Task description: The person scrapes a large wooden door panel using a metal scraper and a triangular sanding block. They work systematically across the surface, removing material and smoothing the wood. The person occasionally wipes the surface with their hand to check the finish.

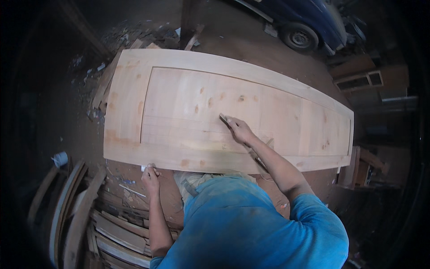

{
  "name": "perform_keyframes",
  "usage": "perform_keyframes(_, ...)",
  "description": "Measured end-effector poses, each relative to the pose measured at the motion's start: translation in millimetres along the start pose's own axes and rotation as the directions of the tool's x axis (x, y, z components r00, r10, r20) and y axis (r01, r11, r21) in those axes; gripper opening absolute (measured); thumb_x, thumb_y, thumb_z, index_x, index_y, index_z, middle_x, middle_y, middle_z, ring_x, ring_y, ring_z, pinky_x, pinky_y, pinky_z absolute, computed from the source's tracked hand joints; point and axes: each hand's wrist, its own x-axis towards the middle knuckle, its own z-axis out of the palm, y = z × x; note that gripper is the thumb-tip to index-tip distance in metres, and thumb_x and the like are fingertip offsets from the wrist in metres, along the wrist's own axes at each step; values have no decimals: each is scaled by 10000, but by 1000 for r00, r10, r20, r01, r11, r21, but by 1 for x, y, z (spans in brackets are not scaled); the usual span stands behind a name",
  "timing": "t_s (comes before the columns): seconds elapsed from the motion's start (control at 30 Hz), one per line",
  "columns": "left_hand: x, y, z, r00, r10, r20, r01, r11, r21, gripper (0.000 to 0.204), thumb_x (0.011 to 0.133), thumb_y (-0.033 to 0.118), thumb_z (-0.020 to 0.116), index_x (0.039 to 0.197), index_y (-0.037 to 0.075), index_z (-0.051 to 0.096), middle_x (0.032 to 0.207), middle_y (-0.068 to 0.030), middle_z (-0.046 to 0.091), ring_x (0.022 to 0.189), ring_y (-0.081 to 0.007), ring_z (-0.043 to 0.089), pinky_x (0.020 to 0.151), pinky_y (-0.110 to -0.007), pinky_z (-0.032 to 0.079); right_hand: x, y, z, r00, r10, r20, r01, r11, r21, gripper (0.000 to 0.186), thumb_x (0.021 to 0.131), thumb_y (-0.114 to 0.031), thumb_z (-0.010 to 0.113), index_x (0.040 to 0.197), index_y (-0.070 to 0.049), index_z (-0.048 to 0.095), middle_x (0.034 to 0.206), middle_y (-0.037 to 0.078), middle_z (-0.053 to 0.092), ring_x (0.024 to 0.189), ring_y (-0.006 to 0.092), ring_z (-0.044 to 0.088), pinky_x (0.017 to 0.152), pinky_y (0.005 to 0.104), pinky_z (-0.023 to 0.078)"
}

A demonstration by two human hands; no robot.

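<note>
A pale wooden door (170, 98) with a recessed panel and brownish patches lies flat in front of me. My right hand (239, 130) rests on the panel, fingers closed on a dark, flat, narrow block (224, 120). Beneath my right forearm another tool or piece (257, 161), partly hidden, lies on the lower rail. My left hand (151, 178) is at the near edge of the door, fingers curled around something small and pale, too small to name.
Curved wooden boards (83, 210) are piled at lower left, near a white bucket (60, 159). Wood scraps litter the floor behind the door. A dark blue car (327, 22) stands at the back. Panels and a framed piece (358, 80) stand at right.
</note>
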Motion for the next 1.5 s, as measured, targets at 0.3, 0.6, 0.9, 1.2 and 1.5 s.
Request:
perform_keyframes(0.3, -74, -69, -16, 900, -340, -272, 283, 932, -226, 521, 1135, 370, 491, 709, 71, 468, 626, -20, 485, 565, -123, 523, 563, -304, 473, 63, -43, -10, 941, -250, 228, 337, 753, -565, 577, 1052, -456, 584, 1537, -146, 544, 1126, 229, 613, 1049, 418, 637, 934, 483, 516)
perform_keyframes(0.6, -87, -79, 0, 830, -473, -296, 392, 872, -294, 496, 1137, 421, 469, 775, 84, 503, 656, -46, 530, 631, -155, 583, 622, -321, 502, 84, -58, -11, 920, -142, 365, 379, 556, -740, 564, 1060, -466, 567, 1534, -161, 538, 1199, 236, 621, 1112, 430, 634, 948, 504, 536)
perform_keyframes(0.9, -69, -73, -33, 882, -185, -434, 207, 978, 4, 557, 1139, 405, 446, 814, -25, 588, 665, -121, 573, 628, -219, 605, 644, -400, 489, 97, -105, -25, 875, -6, 484, 440, 425, -791, 483, 1019, -382, 581, 1403, -93, 625, 1225, 252, 676, 1162, 429, 656, 994, 519, 538)
perform_keyframes(1.2, -71, -113, -37, 930, -235, -283, 315, 905, 284, 534, 1123, 388, 445, 873, -30, 664, 678, -177, 660, 683, -329, 658, 681, -467, 488, 116, -120, 6, 945, 180, 273, 85, 669, -738, 515, 900, -440, 702, 1040, 55, 733, 1052, 284, 751, 964, 417, 750, 887, 469, 598)
perform_keyframes(1.5, -27, -111, -30, 928, -276, -252, 316, 939, 136, 473, 1097, 390, 541, 857, -4, 649, 735, -127, 681, 700, -259, 678, 688, -421, 508, 90, -114, 21, 928, 149, 341, 216, 532, -819, 553, 838, -453, 806, 1014, 66, 734, 956, 269, 762, 810, 367, 768, 740, 445, 620)
